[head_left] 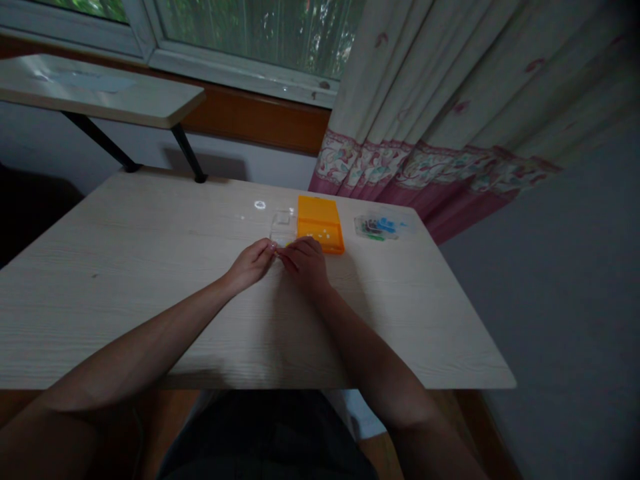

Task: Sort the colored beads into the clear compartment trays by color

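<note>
My left hand (253, 262) and my right hand (305, 263) meet above the middle of the table, their fingertips pinched close together. Something tiny is between the fingers, too small to name. Just beyond them lies a clear plastic case (283, 223), its near edge partly covered by my fingers. Beside it, an orange box (319, 210) lies opened flat, with several small white pieces (324, 233) in its near half. Part of that near half is hidden behind my right hand.
A clear tray (371, 227) with blue, green and dark small parts stands to the right on the pale wooden table (170, 267). A raised shelf (115, 90) on black legs stands at the back left. A curtain (400, 127) hangs behind the table's right side.
</note>
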Tool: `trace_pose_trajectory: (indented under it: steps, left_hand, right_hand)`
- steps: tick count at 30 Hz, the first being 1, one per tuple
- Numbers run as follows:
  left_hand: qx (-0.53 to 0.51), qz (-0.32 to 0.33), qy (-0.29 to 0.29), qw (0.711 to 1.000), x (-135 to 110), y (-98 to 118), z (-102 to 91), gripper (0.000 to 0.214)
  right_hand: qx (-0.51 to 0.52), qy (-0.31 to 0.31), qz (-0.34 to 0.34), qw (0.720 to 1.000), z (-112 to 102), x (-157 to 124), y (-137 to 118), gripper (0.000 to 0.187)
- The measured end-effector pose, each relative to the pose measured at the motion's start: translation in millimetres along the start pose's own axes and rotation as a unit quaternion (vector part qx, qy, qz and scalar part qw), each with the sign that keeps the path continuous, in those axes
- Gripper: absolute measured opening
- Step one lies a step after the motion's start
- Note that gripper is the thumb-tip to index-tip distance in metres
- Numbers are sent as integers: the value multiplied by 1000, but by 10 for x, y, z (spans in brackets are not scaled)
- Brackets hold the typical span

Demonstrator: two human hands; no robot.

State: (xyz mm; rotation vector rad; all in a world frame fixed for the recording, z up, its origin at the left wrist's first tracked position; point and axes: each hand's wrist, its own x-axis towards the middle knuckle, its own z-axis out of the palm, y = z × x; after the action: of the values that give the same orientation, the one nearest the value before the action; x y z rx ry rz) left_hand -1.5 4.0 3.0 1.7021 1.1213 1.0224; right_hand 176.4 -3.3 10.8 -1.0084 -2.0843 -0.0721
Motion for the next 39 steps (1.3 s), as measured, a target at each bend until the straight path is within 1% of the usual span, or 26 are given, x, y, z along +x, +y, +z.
trace_pose_trajectory:
  steps: [7,13,18,26,31,39]
  left_hand:
    - [13,3,-4,1000,-12,41,-8,43]
    - [22,8,1,1000,-4,41,-6,43]
    - [25,3,-3,1000,-7,54,-6,42]
    - [48,1,-7,999,-2,21,-6,42]
    - [40,-1,-11,999,-3,29,-6,43]
    - [56,10,-21,998,-2,19,-15,43]
  right_hand:
    - [-6,-2,-6,1000,-10,3,-25,15]
    - [-3,33,-37,999,-9,8,-32,14]
    - [1,23,-18,1000,-19,8,-18,14]
    - [3,10,-7,1000,-8,-1,14,16]
    - [0,-16,28,999,-4,7,8,17]
    - [12,-5,28,1000,-39,33,-11,17]
